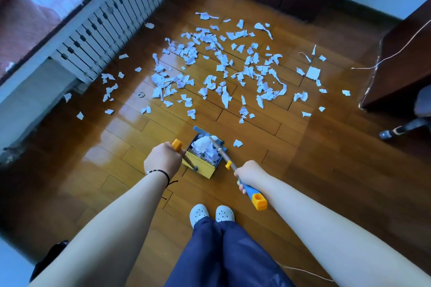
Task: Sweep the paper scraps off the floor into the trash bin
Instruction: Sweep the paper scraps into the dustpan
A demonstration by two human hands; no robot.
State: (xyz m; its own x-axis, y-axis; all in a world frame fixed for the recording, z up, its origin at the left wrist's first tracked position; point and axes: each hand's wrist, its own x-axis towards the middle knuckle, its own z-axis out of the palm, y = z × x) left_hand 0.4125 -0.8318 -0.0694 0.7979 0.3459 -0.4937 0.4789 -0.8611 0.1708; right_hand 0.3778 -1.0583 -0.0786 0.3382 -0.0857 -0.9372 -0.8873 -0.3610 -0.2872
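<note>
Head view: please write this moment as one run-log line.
left hand: grips dustpan handle | right hand: grips broom handle | dustpan: holds scraps | floor scraps: many remain

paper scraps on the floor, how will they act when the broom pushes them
The torn white paper scraps look thin and light, so they will probably slide easily on the glossy wooden floor. Some may flutter or scatter sideways. Flat ones could slip under the bristles.

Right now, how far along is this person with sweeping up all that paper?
Early on. Done: one small load of scraps sits in the yellow dustpan. In hand: the left hand grips the dustpan's handle, and the right hand grips the broom handle. Left: most of the paper scraps are spread over the wooden floor. No trash bin is in view.
</note>
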